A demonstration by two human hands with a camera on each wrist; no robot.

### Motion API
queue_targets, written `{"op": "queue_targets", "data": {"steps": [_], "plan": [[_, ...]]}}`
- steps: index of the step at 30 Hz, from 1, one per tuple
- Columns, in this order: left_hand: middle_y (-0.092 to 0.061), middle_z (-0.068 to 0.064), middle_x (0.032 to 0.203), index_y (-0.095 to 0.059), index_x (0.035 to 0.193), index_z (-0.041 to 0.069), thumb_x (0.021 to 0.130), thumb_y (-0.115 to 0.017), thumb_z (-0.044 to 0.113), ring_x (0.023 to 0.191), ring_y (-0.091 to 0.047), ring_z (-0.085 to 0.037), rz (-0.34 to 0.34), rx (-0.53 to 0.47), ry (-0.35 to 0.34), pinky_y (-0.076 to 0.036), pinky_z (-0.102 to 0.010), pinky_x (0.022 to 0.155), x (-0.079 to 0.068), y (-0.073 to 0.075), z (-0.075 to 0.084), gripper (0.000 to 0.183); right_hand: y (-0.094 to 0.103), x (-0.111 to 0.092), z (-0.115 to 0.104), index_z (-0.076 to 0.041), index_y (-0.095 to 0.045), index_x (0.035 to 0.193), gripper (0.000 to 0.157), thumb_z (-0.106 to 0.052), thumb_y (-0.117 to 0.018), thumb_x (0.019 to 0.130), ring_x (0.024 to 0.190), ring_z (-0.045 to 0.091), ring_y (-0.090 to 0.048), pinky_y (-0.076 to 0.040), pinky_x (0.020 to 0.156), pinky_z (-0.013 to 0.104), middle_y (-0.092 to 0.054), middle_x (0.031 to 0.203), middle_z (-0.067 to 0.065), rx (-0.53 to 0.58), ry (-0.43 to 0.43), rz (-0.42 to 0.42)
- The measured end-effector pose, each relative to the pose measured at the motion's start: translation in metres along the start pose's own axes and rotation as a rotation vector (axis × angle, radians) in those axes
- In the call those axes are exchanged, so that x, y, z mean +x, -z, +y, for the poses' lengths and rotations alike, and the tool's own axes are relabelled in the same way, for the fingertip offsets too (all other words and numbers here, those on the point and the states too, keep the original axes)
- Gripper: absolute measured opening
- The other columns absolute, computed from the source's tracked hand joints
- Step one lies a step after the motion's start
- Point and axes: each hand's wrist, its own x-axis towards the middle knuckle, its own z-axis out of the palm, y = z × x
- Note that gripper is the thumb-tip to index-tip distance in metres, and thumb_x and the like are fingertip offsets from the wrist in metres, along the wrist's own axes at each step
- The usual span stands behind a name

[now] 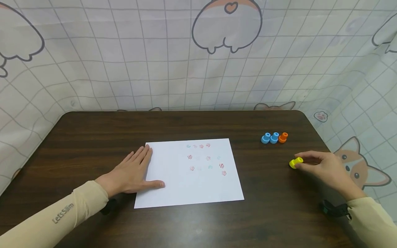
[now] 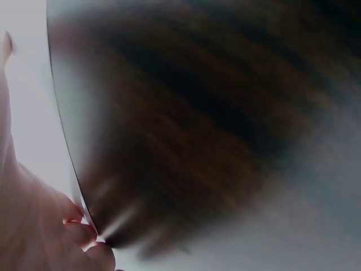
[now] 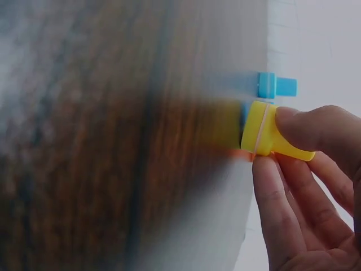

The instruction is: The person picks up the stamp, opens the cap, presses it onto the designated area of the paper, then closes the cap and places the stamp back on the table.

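Between thumb and fingers my right hand (image 1: 325, 168) pinches a yellow toy stamp (image 1: 296, 163) at the table's right side. The right wrist view shows the yellow stamp (image 3: 260, 129) tilted, its wide end toward the tabletop. My left hand (image 1: 131, 172) lies flat with straight fingers on the left edge of a white sheet of paper (image 1: 173, 186). Small red and teal stamped prints (image 1: 208, 158) cover the paper's upper right part. Behind the right hand stand two blue stamps (image 1: 265, 138) and an orange stamp (image 1: 283, 137) in a row.
The dark wooden table (image 1: 198, 227) reaches back to a white gridded cloth (image 1: 149, 69) with cartoon animals. That cloth also hangs along both sides. A dark strap (image 1: 336, 208) sits at the right wrist.
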Motion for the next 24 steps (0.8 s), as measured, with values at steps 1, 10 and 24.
{"op": "queue_targets", "data": {"steps": [1,10,24], "plan": [[-0.017,-0.027,0.171,-0.02,0.162,-0.006,0.082,-0.054,0.088,0.159,-0.021,-0.048,-0.001,-0.002,0.0,-0.021,-0.066,0.128,0.0001,-0.0001,0.0,0.128,0.0002,0.0002,0.0003,-0.007,-0.075,0.122,0.038,-0.028,-0.082,0.091,0.08,-0.018,-0.058,-0.055,0.064,0.014,-0.073,0.122,0.026,-0.004,0.001,0.0],[-0.016,-0.028,0.171,-0.019,0.162,-0.007,0.082,-0.055,0.087,0.159,-0.02,-0.048,-0.008,-0.015,-0.001,-0.022,-0.066,0.128,0.0,0.0004,-0.0001,0.128,0.0009,0.0016,0.0018,-0.006,-0.075,0.122,0.037,-0.027,-0.08,0.092,0.08,-0.019,-0.059,-0.055,0.063,0.014,-0.074,0.12,0.026,-0.001,0.005,0.002],[-0.016,-0.028,0.171,-0.019,0.161,-0.007,0.081,-0.057,0.087,0.159,-0.02,-0.048,-0.004,-0.022,-0.002,-0.023,-0.065,0.128,0.0002,-0.0015,-0.001,0.13,-0.0017,0.0016,0.0005,-0.006,-0.074,0.123,0.041,-0.028,-0.082,0.09,0.079,-0.019,-0.059,-0.055,0.064,0.012,-0.074,0.12,0.026,-0.013,0.004,-0.011]]}}
